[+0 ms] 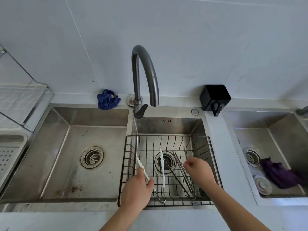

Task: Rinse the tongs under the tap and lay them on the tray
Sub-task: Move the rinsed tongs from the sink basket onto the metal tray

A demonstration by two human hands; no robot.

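**Left grip on the white tongs in the basket**

We reach in from 6 o'clock with both forearms. Our left grip [138, 187] is clamped round one arm of the white tongs [162, 169], close to their metal hinge. The tongs lie in the wire basket [166, 136], with their two arms spread toward 12 o'clock.

Our right grip [198, 172] is at 3 o'clock from them, over a bundle of metal tongs [182, 177] lying in the same basket. Its fingers are curled and the tips are drawn together. We cannot tell whether they pinch anything.

The basket sits in the middle sink [166, 126], above the drain. A larger left sink [75, 124] lies at 9 o'clock. Past it, at the frame's left edge, is the perforated tray [10, 157], well apart from the tongs. At 3 o'clock the right sink [275, 130] holds a purple cloth [280, 175].

At 12 o'clock the tap [145, 72] arches over the middle sink. On the desk [215, 130] behind the sinks, a blue cloth [108, 99] lies at 11 o'clock and a black box [215, 97] stands at 1 o'clock.
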